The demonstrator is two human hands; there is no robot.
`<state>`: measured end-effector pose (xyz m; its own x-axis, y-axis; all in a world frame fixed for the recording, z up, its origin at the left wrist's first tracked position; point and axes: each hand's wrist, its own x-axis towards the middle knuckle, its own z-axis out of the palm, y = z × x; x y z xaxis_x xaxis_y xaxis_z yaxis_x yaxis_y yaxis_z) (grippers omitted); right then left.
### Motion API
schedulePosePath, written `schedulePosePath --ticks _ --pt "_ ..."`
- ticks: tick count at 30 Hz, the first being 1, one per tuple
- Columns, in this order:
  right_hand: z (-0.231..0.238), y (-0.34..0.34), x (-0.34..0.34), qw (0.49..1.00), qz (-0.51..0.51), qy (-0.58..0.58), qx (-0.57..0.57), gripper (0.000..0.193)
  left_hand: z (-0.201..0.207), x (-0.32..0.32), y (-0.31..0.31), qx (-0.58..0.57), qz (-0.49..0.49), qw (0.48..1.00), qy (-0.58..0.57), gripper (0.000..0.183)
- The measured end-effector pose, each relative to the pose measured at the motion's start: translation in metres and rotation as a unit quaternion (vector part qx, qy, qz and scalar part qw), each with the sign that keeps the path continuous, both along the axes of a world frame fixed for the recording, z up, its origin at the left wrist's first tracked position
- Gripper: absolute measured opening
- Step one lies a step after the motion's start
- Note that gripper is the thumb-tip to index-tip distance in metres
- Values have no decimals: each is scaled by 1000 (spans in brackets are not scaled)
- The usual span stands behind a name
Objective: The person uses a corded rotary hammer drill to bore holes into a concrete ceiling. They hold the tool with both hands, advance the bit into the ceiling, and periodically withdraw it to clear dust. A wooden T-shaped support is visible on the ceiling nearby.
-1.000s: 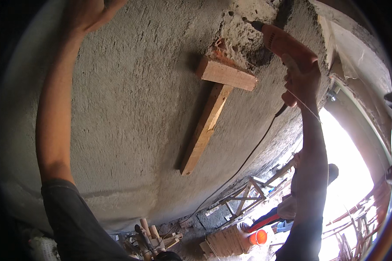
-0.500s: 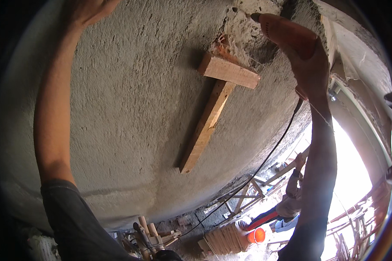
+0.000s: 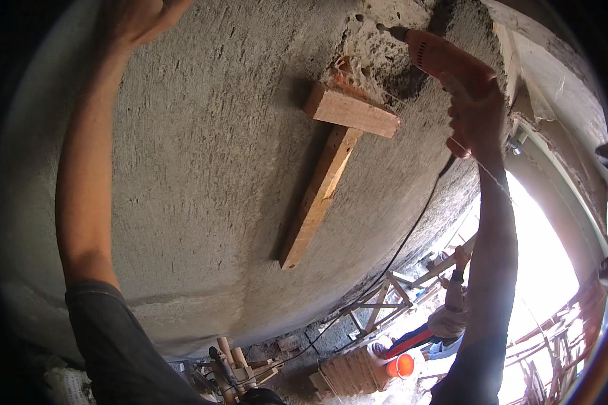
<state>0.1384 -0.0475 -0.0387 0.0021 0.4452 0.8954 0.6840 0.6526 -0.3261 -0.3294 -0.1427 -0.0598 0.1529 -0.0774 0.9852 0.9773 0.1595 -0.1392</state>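
My right hand [image 3: 478,116] is closed round the grip of an orange-red power drill [image 3: 452,61], with its cord running down from the handle. The drill points left, and its bit [image 3: 385,28] meets or nearly meets a rough, pitted patch [image 3: 371,44] high on the grey plastered wall [image 3: 203,175]; contact is unclear. My left hand [image 3: 138,20] is raised at the top left against or near the wall. The upper edge cuts off most of its fingers. Between my arms, a short wooden block [image 3: 352,111] sits across the top of a slanting wooden strut [image 3: 321,196].
The black cord [image 3: 419,226] hangs past the wall toward the floor. Far below, a person [image 3: 449,317] stands near a wooden frame [image 3: 385,304], an orange bucket [image 3: 400,366] and stacked boards [image 3: 351,371]. Timber pieces [image 3: 230,364] lie at bottom centre. Bright light enters at right.
The drill has shifted slightly right and down and turned, so more of its bit and grip shows. My left hand has moved slightly right. The person below has shifted a little.
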Motion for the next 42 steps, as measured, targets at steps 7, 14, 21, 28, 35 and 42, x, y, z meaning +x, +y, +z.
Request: schedulePosePath --ticks 7,14,21,28,35,42 --pt "-21 -2 -22 989 -38 -56 130 63 1 -7 1 28 19 999 35 57" --pt "6 -15 -17 997 63 -30 17 56 7 -14 -2 -4 29 998 57 57" --pt "-1 2 -17 996 12 -71 61 69 4 -18 -5 -56 50 997 12 58" --pt "-12 -7 -15 996 60 53 -46 70 3 -15 -17 -69 51 996 27 58" --pt "-39 -13 -25 983 81 157 -44 55 8 -18 -18 -60 28 996 64 58" --pt "-55 -33 -19 950 179 245 -68 51 7 -23 -13 -53 16 997 56 56"
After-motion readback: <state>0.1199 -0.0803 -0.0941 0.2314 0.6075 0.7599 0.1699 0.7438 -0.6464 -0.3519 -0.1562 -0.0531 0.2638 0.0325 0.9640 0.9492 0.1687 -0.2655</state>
